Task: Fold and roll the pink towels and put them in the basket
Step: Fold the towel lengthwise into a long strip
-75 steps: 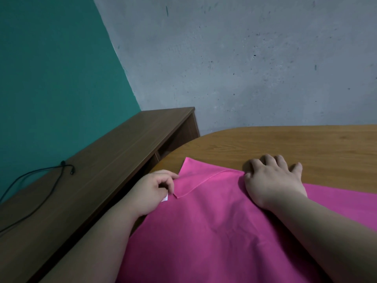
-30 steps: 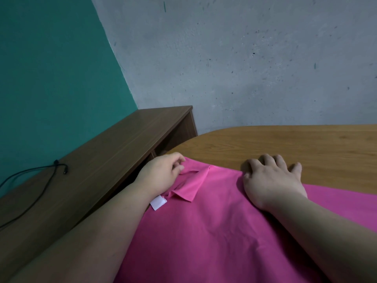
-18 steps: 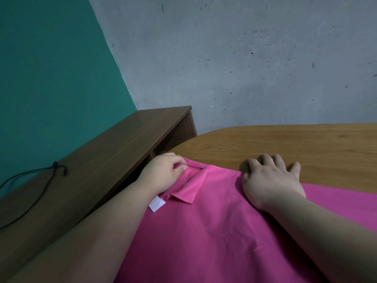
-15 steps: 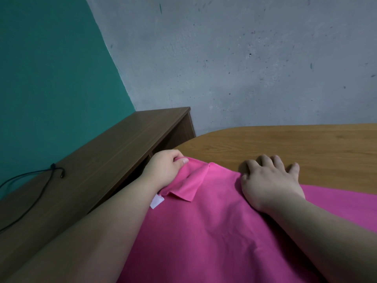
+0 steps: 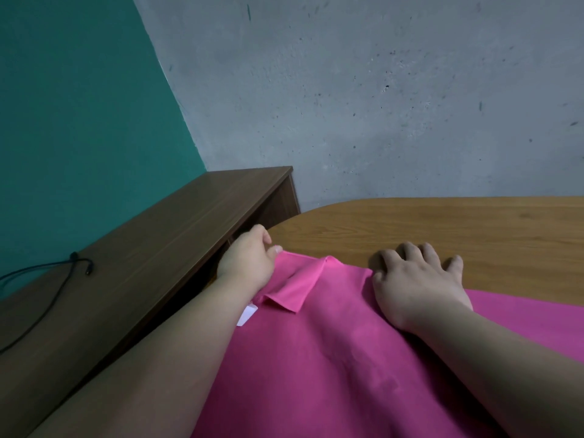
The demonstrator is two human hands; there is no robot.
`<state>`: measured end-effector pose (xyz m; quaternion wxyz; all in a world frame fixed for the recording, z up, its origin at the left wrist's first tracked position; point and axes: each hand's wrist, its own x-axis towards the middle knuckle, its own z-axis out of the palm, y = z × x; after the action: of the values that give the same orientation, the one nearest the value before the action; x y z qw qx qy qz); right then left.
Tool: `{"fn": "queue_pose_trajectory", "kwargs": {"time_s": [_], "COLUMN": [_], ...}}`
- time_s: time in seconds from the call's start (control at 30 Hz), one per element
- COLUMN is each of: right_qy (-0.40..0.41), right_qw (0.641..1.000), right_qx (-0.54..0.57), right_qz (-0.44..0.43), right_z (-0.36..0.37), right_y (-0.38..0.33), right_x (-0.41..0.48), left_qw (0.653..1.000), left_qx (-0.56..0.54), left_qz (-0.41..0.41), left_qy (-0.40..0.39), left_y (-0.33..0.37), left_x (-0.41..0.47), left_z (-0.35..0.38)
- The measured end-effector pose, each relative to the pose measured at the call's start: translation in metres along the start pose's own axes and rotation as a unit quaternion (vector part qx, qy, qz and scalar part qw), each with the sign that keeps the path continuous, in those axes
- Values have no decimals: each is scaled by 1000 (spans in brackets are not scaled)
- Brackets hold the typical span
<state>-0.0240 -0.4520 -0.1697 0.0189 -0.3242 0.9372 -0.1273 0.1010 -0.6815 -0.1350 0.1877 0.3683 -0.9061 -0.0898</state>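
- A pink towel (image 5: 331, 358) lies spread over the near part of the wooden tabletop (image 5: 442, 226), its far left corner turned back in a small flap.
- The left hand (image 5: 249, 263) pinches the towel's far left edge at the rim of the tabletop, fingers curled around the cloth.
- The right hand (image 5: 417, 286) lies flat with fingers spread, palm pressing the towel's far edge, fingertips on bare wood.
- A white tag (image 5: 247, 314) peeks out beside the left wrist.
- A dark shelf unit (image 5: 142, 263) stands on the left, with a black cable (image 5: 63, 279) on top.
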Motion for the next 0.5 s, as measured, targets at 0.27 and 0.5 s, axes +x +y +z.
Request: {"fn": "queue_pose_trajectory", "kwargs": {"time_s": [0.27,0.5], "right_qy": [4,7], "right_qw": [1000,1000], "right_qx": [2,4], "right_qz": [3,9], "right_z": [-1,-3], "right_y": [-2,-3], "right_x": [-1,-3], "left_qw": [957,987], "left_qx": [-32,-144], "left_qz": [170,-8], "left_qy": [-232,-76], "left_y": [-4,-1], "left_x": [-72,-39], "left_z": [-45,-35]}}
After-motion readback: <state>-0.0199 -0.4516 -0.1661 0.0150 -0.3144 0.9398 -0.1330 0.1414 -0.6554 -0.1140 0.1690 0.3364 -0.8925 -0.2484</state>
